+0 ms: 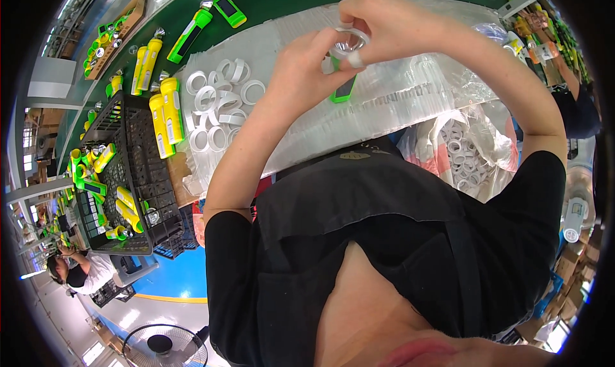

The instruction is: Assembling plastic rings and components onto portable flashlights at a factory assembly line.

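Before me, over the table, both hands are closed around the head of a green flashlight [344,91] with a dark panel on its body. Its shiny reflector [350,41] faces up, with a pale rim around it. My left hand [306,69] grips the head from the left, thumb and fingers on its side. From the right, my right hand [387,31] has its fingers and thumb on the rim; a white wrap covers one fingertip. My fingers hide much of the head. Left of my left forearm lies a pile of loose white rings [221,101].
Yellow flashlights [166,117] and green flashlights [191,34] lie at the left and far left. A black crate [138,175] with more flashlights stands left. Below the table's right edge is a bag of white rings [464,152]. Another person's arm [564,66] shows far right.
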### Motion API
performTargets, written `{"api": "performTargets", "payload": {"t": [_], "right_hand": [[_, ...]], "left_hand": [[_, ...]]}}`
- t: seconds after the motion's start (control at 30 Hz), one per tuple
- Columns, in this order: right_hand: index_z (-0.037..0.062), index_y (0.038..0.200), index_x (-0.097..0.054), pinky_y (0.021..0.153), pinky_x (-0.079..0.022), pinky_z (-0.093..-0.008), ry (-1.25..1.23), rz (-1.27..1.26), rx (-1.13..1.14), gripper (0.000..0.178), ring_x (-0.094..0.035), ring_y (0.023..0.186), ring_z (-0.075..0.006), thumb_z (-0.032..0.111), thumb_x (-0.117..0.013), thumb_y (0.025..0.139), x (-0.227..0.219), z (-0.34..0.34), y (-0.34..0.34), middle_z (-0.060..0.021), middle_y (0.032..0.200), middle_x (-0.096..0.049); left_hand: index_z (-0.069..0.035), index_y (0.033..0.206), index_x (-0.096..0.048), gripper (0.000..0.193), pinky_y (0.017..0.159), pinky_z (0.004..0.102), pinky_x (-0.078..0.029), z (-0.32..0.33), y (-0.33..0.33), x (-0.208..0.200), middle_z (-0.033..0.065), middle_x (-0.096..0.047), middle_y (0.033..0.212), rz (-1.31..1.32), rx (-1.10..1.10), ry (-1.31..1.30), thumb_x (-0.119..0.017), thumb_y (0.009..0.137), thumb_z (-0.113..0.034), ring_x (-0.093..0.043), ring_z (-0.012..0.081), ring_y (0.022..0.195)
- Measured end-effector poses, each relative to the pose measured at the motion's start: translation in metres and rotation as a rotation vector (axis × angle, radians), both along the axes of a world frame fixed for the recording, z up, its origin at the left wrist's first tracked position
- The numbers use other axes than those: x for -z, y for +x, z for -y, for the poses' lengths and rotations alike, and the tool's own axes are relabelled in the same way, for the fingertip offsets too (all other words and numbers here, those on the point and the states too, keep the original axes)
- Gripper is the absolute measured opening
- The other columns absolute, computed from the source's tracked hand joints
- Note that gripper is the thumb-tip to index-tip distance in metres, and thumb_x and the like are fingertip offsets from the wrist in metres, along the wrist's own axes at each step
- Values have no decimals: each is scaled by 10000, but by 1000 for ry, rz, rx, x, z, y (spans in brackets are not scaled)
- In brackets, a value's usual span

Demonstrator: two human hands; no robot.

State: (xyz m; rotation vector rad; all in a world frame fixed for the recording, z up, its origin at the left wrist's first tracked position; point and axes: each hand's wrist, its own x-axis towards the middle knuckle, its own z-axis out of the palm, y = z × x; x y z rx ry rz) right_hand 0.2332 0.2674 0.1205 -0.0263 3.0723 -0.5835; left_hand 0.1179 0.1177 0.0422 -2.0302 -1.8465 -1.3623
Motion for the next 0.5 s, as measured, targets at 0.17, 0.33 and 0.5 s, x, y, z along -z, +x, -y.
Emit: {"api": "performTargets", "payload": {"t": [0.17, 0.33, 0.5], "right_hand": [[-4, 902, -572, 661, -475, -401, 307, 243, 360, 479, -612, 765, -285, 424, -746, 775, -18, 15, -15, -146, 853, -620], [-10, 956, -605, 694, -484, -393, -179, -336, -150, 581, -629, 804, -285, 514, -725, 735, 17, -16, -3, -168, 836, -611], [4, 1066, -581, 725, -483, -373, 127, -49, 211, 514, -599, 830, -272, 394, -719, 760, 2, 5, -4, -153, 912, -597]], "left_hand": [[-82, 993, -607, 390, 628, 340, -503, -8, -7, 7, 63, -673, 870, 49, -23, -2, -839, 699, -193, -635, 243, 749], [-83, 1025, -627, 413, 634, 303, -498, -9, -3, 7, 59, -681, 881, 78, 18, 81, -850, 693, -185, -592, 196, 697], [-80, 994, -621, 391, 629, 298, -499, -16, -6, 13, 52, -678, 877, 20, -7, 94, -850, 696, -189, -593, 196, 694]]}}
